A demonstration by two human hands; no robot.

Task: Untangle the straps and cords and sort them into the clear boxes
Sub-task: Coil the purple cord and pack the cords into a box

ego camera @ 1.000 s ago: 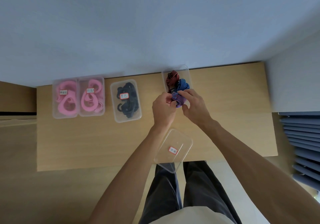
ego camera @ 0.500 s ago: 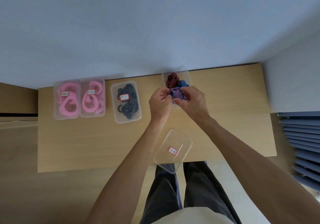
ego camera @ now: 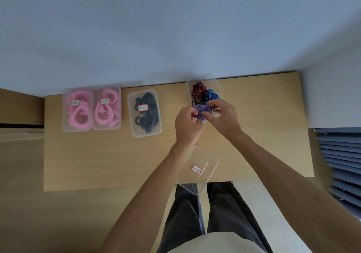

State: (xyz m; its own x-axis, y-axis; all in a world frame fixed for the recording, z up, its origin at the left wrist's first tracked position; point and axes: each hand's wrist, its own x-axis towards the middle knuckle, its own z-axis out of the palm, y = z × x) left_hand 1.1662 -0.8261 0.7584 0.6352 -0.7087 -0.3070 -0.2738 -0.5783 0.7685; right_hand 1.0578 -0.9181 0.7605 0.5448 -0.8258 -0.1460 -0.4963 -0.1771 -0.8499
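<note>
Biggest risk: empty clear box [ego camera: 197, 169] w/ red-edged label sits at desk [ego camera: 97, 164] near edge, one corner hanging off over my lap; a knock from my left forearm could tip it off. Next: purple cord [ego camera: 201, 110] looks still snagged w/ dark strands running back to the bundle, so a hard pull could drag the rest out of its box or tighten the knot. Left hand [ego camera: 187, 124] and right hand [ego camera: 222, 118] both curled, fingertips pinching the purple cord btwn them, above the desk just in front of the far-edge box [ego camera: 214, 80]. Containers, big to small load: two boxes at far left corner, left pink box [ego camera: 77, 128] and right pink box [ego camera: 106, 127], touching, full of pink straps; black-strap box [ego camera: 145, 132] beside them, apart; far-edge box holds red-black cord [ego camera: 197, 91] and blue cord [ego camera: 212, 94].
</note>
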